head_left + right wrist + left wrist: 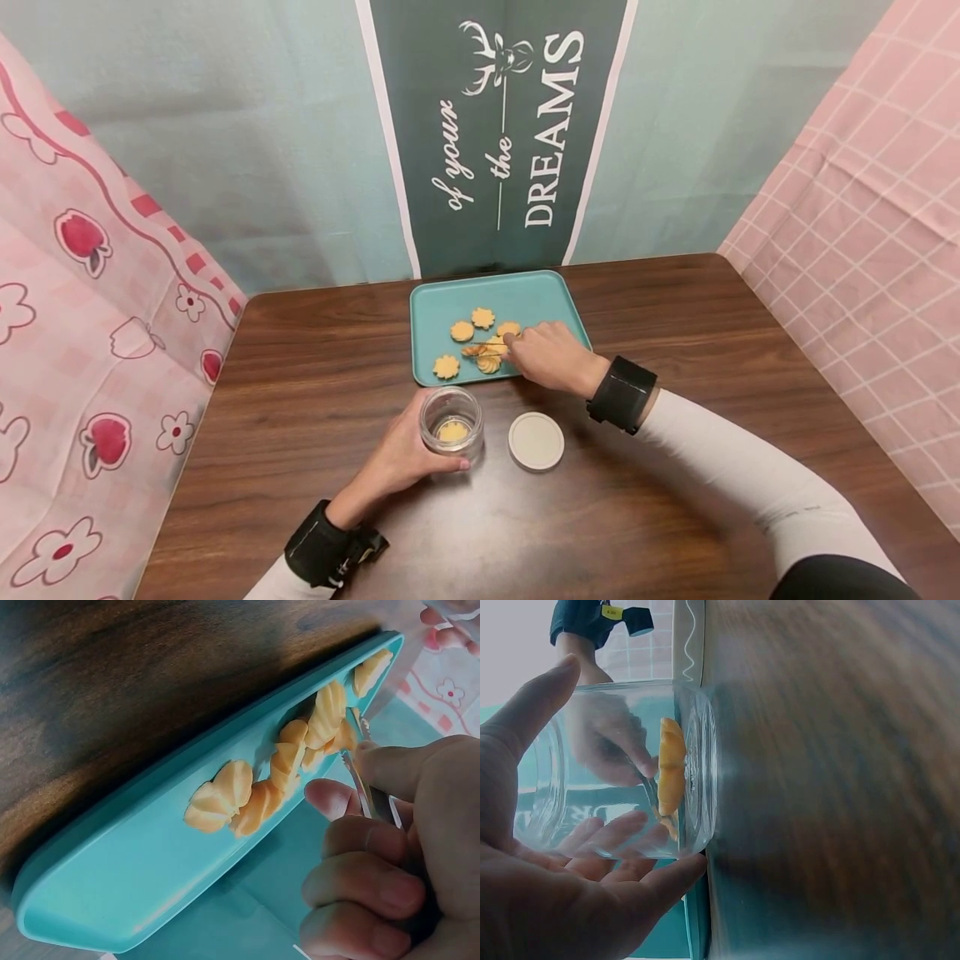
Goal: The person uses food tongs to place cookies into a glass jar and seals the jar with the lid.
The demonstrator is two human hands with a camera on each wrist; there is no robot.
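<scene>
Left hand (401,454) is gripping the jar (451,423) at lower centre of the frame, one cookie (453,431) lying inside. Lid (536,440) is sitting just right of it on the worktop (675,350). Right hand (551,357) is pinching tongs (491,345), tips pointing left at cookies (487,360) on the tray (517,292), directly above the jar.

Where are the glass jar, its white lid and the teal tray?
glass jar (451,421), head view, its open rim.
white lid (536,441), head view, centre of its top.
teal tray (450,300), head view, bare floor.
</scene>
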